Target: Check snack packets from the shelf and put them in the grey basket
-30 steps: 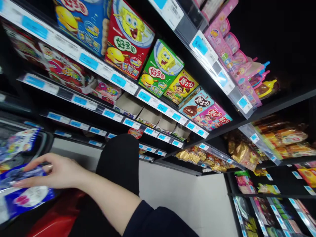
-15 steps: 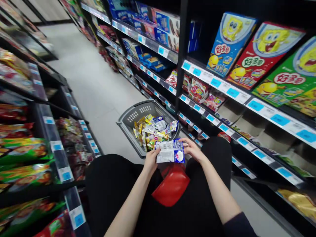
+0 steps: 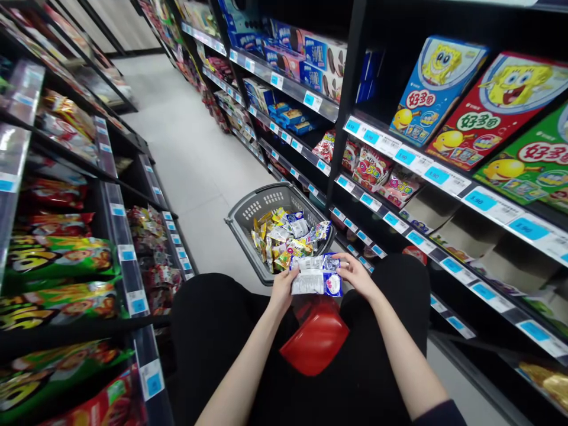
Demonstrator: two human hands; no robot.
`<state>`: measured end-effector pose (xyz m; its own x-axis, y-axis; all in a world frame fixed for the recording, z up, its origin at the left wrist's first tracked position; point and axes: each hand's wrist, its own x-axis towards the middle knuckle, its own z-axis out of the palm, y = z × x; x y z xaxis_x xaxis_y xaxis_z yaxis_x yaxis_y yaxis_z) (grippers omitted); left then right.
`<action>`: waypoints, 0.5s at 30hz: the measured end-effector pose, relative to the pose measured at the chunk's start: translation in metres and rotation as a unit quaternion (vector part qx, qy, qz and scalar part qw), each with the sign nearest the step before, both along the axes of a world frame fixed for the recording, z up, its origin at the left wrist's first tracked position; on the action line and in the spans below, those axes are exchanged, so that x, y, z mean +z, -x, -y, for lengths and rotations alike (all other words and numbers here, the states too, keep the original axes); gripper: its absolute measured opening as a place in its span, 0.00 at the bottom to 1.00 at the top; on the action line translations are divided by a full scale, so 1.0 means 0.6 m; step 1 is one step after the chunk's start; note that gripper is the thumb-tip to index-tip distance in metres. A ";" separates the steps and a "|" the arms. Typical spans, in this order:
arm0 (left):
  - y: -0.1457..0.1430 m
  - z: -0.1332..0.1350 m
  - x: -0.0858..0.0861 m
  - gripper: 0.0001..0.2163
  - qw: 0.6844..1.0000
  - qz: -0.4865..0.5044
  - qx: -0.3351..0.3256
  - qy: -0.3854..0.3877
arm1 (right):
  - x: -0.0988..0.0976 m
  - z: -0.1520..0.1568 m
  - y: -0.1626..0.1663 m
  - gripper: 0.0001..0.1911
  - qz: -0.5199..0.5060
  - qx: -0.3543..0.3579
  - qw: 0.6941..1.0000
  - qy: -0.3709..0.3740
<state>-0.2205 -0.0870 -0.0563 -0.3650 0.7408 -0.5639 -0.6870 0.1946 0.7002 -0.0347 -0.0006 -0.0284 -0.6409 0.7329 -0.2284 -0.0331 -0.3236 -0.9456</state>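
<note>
A small white-and-blue snack packet (image 3: 310,279) is stretched between my two hands, its printed back facing up. My left hand (image 3: 283,286) pinches its left edge, and my right hand (image 3: 356,276) grips the right edge near the upper corner. Just beyond the packet, a grey shopping basket (image 3: 242,216) stands on the floor with several yellow, white and blue packets (image 3: 288,234) heaped inside. Below my hands a shiny red object (image 3: 316,340) lies between my legs; its kind is unclear.
Shelves with price tags line both sides of a narrow aisle (image 3: 186,148). Cartoon cereal boxes (image 3: 483,109) and gummy candy bags (image 3: 371,168) stand on the right. Green snack bags (image 3: 62,257) fill the left shelf. My knees (image 3: 208,313) are close to both shelf fronts.
The whole view has shifted, so everything appears a little further right and most things slightly lower. Both hands keep the same hold on the packet.
</note>
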 end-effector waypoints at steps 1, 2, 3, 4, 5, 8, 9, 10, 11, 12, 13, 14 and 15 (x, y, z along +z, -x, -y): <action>0.000 0.000 0.001 0.17 1.000 0.000 0.000 0.000 | -0.002 0.001 0.001 0.16 0.004 -0.011 1.000 -0.010; -0.001 0.000 0.001 0.18 1.000 0.000 -0.001 0.000 | -0.005 0.001 0.002 0.14 0.010 -0.024 0.999 -0.022; -0.002 0.000 0.001 0.17 1.000 -0.001 -0.002 -0.002 | -0.008 0.002 0.004 0.13 0.016 -0.039 0.998 -0.035; -0.003 0.000 0.001 0.17 1.000 -0.001 -0.003 -0.004 | -0.011 0.003 0.006 0.12 0.023 -0.052 0.997 -0.049; -0.004 0.000 0.000 0.17 1.000 -0.001 -0.004 -0.006 | -0.014 0.003 0.007 0.11 0.029 -0.062 0.996 -0.060; -0.007 -0.001 -0.002 0.17 1.000 -0.009 -0.011 -0.010 | -0.021 0.005 0.011 0.13 0.044 -0.085 0.992 -0.078; -0.008 -0.001 -0.003 0.17 1.000 -0.014 -0.016 -0.012 | -0.022 0.004 0.011 0.14 0.049 -0.094 0.991 -0.084; -0.008 -0.001 -0.004 0.18 0.999 -0.021 -0.021 -0.013 | -0.023 0.004 0.011 0.17 0.055 -0.102 0.989 -0.091; -0.007 -0.001 -0.005 0.18 0.999 -0.030 -0.025 -0.013 | -0.023 0.004 0.011 0.20 0.060 -0.107 0.988 -0.096; -0.007 -0.001 -0.007 0.18 0.999 -0.041 -0.027 -0.012 | -0.022 0.003 0.010 0.23 0.066 -0.108 0.987 -0.097; -0.005 0.000 -0.009 0.18 0.998 -0.054 -0.027 -0.007 | -0.022 0.003 0.010 0.25 0.071 -0.107 0.987 -0.094; -0.004 0.000 -0.011 0.18 0.997 -0.066 -0.027 -0.001 | -0.020 0.002 0.009 0.26 0.075 -0.103 0.988 -0.085; -0.002 0.001 -0.013 0.18 0.997 -0.079 -0.026 0.006 | -0.019 0.002 0.009 0.28 0.076 -0.096 0.990 -0.074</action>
